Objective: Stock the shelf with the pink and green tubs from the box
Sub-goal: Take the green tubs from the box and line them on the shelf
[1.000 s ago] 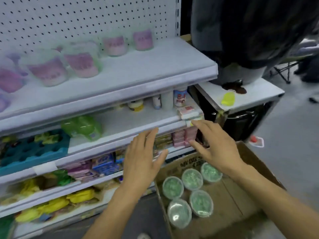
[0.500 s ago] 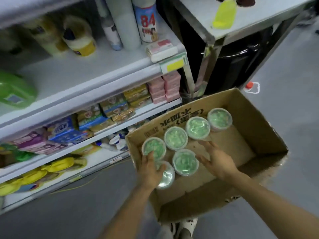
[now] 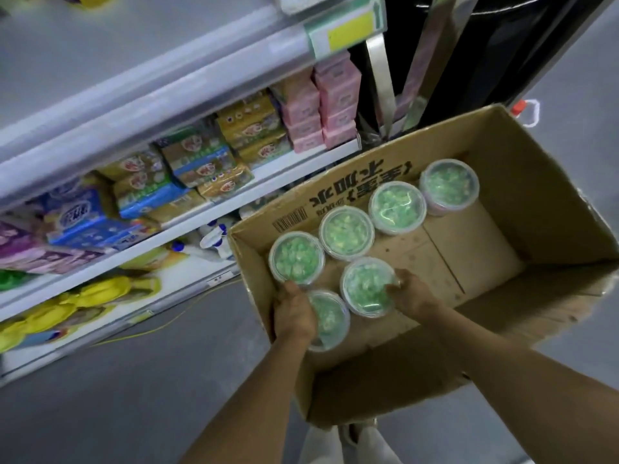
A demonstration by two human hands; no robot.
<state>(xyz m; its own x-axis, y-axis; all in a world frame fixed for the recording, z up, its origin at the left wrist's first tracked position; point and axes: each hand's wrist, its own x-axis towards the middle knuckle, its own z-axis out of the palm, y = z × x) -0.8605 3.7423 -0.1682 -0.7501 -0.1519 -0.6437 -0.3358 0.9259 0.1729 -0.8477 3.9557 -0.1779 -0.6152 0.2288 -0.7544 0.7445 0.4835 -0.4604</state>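
An open cardboard box [image 3: 502, 256] on the floor holds several clear-lidded tubs of green stuff. My left hand [image 3: 294, 313] is closed around the nearest tub [image 3: 330, 318] at the box's front left corner. My right hand [image 3: 413, 293] grips the right side of the tub beside it [image 3: 365, 284]. Three more tubs [image 3: 296, 257], [image 3: 346, 231], [image 3: 397, 207] stand in a row along the box's far wall, and a fourth one [image 3: 449, 185] shows a pink side. The upper shelf with pink tubs is out of view.
To the left stand white store shelves [image 3: 187, 92] packed with boxed soaps, pink packs [image 3: 321, 108] and yellow bags [image 3: 77, 303]. A black bin under a metal table [image 3: 469, 61] stands behind the box. Grey floor [image 3: 134, 396] lies between me and the shelves.
My view tilted down from the shelves to the box. Both hands dropped into the box and closed onto the two nearest tubs.
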